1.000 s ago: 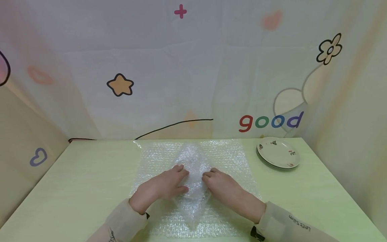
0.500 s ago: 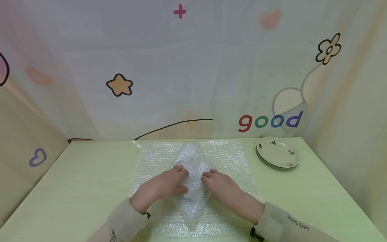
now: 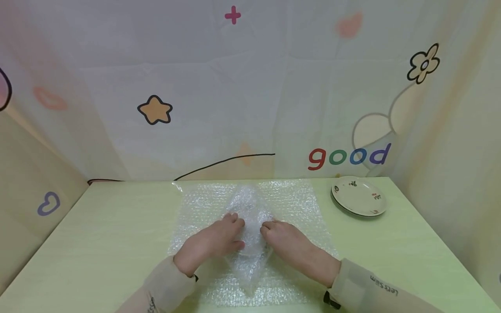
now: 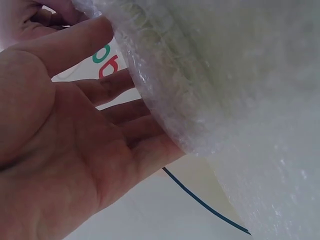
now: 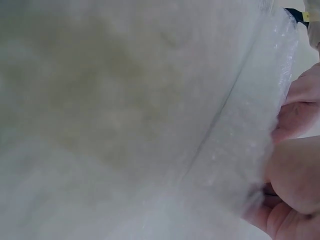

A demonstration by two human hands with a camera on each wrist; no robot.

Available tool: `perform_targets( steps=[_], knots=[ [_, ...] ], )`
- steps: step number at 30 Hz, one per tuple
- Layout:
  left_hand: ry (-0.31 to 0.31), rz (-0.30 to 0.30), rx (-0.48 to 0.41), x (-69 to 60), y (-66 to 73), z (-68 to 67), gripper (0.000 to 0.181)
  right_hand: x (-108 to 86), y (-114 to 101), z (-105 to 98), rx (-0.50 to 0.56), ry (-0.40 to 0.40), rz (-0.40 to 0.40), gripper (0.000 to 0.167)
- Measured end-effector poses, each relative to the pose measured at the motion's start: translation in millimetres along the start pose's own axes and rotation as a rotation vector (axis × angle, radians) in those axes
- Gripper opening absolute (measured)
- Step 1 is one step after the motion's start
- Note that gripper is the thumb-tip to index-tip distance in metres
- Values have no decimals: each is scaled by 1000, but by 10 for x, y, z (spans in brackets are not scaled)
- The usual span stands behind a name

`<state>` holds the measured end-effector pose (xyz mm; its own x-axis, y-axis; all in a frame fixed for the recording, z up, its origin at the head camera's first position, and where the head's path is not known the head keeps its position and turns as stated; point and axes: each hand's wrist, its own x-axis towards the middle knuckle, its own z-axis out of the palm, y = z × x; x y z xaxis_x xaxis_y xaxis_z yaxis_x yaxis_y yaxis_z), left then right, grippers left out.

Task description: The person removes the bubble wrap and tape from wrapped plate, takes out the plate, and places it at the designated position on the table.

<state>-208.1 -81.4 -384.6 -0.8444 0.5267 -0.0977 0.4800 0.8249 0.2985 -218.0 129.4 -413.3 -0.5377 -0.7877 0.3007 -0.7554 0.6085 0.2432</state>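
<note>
A sheet of clear bubble wrap (image 3: pixel 297 200) lies on the table, its folded layers meeting in a pointed diamond shape at the middle. Through these layers a faint curved edge shows; what lies under them I cannot tell. My left hand (image 3: pixel 213 239) rests on the left side of the fold. In the left wrist view, the fingers (image 4: pixel 120 82) of that hand are nearly straight and their tips touch the plastic. On the right side, my right hand (image 3: pixel 289 245) has curled fingers and pinches the wrap's edge, as the right wrist view also shows; its fingertips are partly hidden.
Cream plates (image 3: pixel 360 198) with small printed motifs, stacked, stand at the table's back right. A patterned curtain (image 3: pixel 235 108) closes off the back and sides. The pale green table (image 3: pixel 117 226) extends left and right of the wrap.
My left wrist and sleeve have shifted slightly right. Both hands otherwise stay at the folded bubble wrap.
</note>
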Motion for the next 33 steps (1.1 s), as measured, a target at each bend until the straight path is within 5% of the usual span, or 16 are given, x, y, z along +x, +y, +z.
perform_targets(
  steps=[33],
  knots=[
    [6,-31,4,51,2,30,32,99,60,5,142,-38,-11,21]
  ],
)
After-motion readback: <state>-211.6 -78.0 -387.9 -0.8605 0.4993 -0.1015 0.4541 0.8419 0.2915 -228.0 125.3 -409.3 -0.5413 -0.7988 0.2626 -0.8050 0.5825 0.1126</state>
